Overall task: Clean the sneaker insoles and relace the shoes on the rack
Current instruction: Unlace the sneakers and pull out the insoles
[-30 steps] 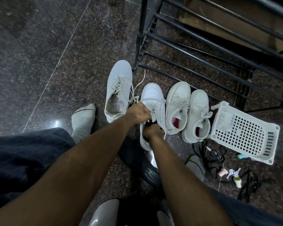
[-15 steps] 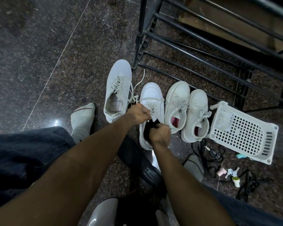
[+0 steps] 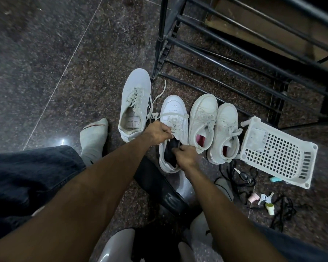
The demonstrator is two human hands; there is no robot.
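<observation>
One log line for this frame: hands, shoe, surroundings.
left hand: grips laces | right hand: pinches dark insole in second sneaker | basket: tipped on floor

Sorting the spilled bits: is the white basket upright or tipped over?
Tipped over. The white basket lies on its side on the floor, its perforated bottom facing up, with cords and small bottles beside it.
</observation>
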